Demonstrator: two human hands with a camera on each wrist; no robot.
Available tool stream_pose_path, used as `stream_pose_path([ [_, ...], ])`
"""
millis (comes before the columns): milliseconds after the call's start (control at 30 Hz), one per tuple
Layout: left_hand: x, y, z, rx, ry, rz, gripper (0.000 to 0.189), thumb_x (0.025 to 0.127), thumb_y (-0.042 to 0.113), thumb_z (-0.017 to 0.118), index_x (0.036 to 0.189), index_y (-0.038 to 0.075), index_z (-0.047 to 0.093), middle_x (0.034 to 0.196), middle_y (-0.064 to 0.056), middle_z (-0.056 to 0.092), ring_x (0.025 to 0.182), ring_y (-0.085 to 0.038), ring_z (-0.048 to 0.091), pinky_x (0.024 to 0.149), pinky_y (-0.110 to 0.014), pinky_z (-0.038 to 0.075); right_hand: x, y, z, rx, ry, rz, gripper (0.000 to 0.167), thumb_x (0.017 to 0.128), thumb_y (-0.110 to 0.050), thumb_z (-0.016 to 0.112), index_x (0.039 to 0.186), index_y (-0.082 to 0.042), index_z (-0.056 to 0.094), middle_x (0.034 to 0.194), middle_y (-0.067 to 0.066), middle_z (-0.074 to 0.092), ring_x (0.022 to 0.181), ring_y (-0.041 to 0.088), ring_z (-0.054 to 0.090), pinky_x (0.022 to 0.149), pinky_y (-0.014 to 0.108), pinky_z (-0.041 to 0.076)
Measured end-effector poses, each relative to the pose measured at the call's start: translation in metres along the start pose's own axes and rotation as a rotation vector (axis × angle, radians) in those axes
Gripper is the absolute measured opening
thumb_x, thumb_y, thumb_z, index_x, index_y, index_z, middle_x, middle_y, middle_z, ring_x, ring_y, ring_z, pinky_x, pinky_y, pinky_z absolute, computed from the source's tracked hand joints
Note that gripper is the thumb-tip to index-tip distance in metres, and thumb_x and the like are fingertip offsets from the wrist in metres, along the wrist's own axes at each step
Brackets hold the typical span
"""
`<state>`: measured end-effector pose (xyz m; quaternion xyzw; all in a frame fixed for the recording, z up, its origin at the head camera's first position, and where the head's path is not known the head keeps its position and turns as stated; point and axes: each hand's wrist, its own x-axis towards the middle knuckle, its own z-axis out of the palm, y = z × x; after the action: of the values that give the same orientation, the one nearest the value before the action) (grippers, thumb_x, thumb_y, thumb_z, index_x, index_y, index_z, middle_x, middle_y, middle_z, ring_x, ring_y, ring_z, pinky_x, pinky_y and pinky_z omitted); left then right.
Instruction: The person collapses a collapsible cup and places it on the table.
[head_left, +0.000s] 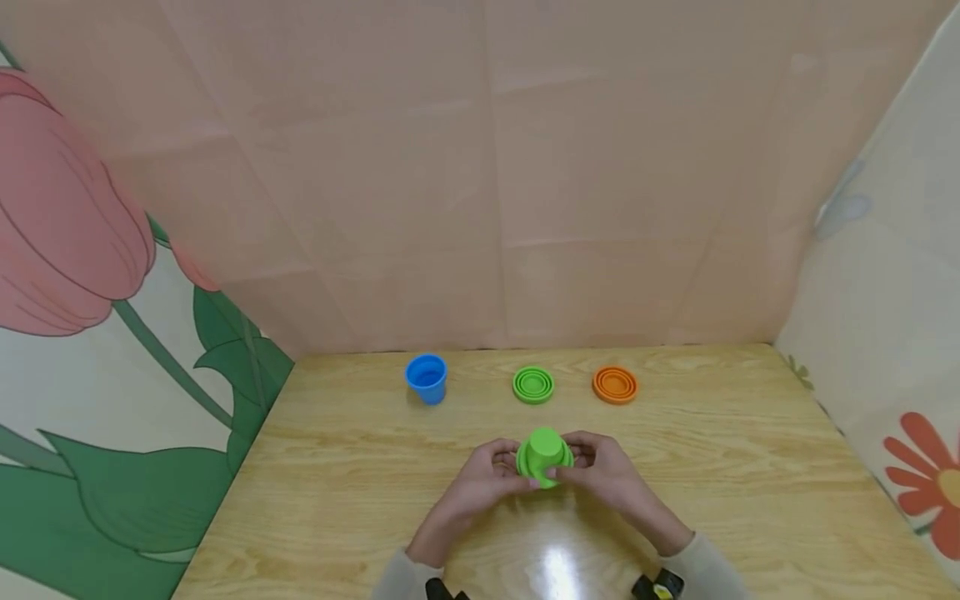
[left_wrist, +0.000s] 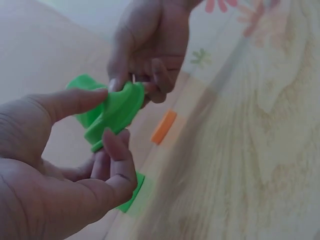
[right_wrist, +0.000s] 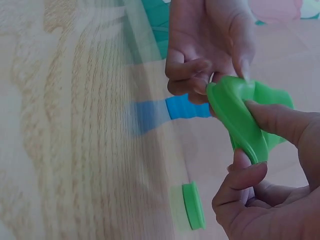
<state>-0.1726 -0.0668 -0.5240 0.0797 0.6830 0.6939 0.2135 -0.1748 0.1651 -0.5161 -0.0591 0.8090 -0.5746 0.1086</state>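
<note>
Green cup (head_left: 545, 457): Held from both sides over the middle of the worktop (head_left: 322, 500), its narrow end tipped upward and its wide rim below, the pliable wall visibly bent between the person's thumbs.
Left grip (head_left: 483, 477): A bare hand grasps the green cup by its left side, thumb pressed to the wall and fingertips bent against the rim.
Right grip (head_left: 609, 475): The other hand grasps the right side in much the same way, thumb pushing into the wall, fingers curled at the rim.
Blue cup (head_left: 427, 379): Stands upright and extended near the far edge, beyond the hands and to their left.
Green disc (head_left: 533, 385): A flat, ringed piece lies just beyond the held cup, between its blue and orange neighbors.
Orange disc (head_left: 615, 385): A matching ringed piece lies to the right, completing a row of three.
Sleeves (head_left: 708, 568): Pale cuffs cover both forearms, with black devices (head_left: 660, 585) at the wrists.
Backdrop (head_left: 525, 167): A creased, pinkish sheet rises behind the pale wood, flanked by a tulip panel (head_left: 71, 217) at left and a flowered panel (head_left: 885, 333) at right.
</note>
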Motion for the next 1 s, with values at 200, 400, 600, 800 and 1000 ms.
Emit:
stream_pose_path([
  [200, 0.006, -0.005, 0.008, 0.044, 0.142, 0.022, 0.044, 0.079, -0.002, 0.081, 0.121, -0.004, 0.066, 0.096, -0.004, 0.06, 0.081, -0.013, 0.061, 0.07, -0.017, 0.055, 0.0, -0.001, 0.001, -0.013, -0.015, -0.024, 0.055, 0.082, -0.013, 0.088, 0.129, 0.006, 0.066, 0.11, 0.014, 0.075, 0.087, 0.019, 0.065, 0.071, 0.019, 0.058],
  [400, 0.007, -0.006, 0.008, 0.108, 0.202, 0.015, 0.046, 0.08, -0.004, 0.079, 0.124, 0.0, 0.065, 0.102, -0.007, 0.062, 0.085, -0.016, 0.061, 0.072, -0.019, 0.055, -0.001, 0.0, 0.002, 0.009, -0.066, -0.032, 0.058, 0.08, -0.013, 0.089, 0.13, 0.003, 0.066, 0.106, 0.013, 0.071, 0.081, 0.015, 0.063, 0.067, 0.02, 0.056],
  [600, 0.006, -0.004, 0.005, 0.106, 0.173, -0.003, 0.044, 0.083, 0.004, 0.083, 0.124, 0.001, 0.066, 0.102, -0.008, 0.065, 0.088, -0.016, 0.062, 0.073, -0.019, 0.056, 0.003, 0.008, -0.003, 0.088, -0.136, 0.013, 0.062, 0.085, -0.018, 0.087, 0.136, 0.005, 0.061, 0.117, 0.015, 0.072, 0.097, 0.018, 0.07, 0.081, 0.023, 0.063],
  [800, 0.006, -0.007, -0.002, 0.039, 0.136, -0.004, 0.048, 0.082, 0.001, 0.083, 0.126, -0.001, 0.066, 0.104, -0.01, 0.07, 0.09, -0.014, 0.067, 0.079, -0.021, 0.059, 0.005, 0.014, -0.008, 0.199, -0.223, 0.047, 0.063, 0.091, -0.017, 0.082, 0.142, 0.007, 0.055, 0.122, 0.015, 0.072, 0.106, 0.019, 0.071, 0.091, 0.027, 0.064],
  [1000, 0.006, -0.009, -0.009, -0.043, 0.057, -0.019, 0.049, 0.084, -0.001, 0.081, 0.13, -0.001, 0.064, 0.118, -0.013, 0.074, 0.1, -0.016, 0.071, 0.088, -0.024, 0.06, 0.006, 0.013, -0.014, 0.294, -0.298, 0.056, 0.059, 0.097, -0.016, 0.075, 0.144, 0.011, 0.051, 0.121, 0.012, 0.071, 0.105, 0.017, 0.072, 0.095, 0.033, 0.066],
])
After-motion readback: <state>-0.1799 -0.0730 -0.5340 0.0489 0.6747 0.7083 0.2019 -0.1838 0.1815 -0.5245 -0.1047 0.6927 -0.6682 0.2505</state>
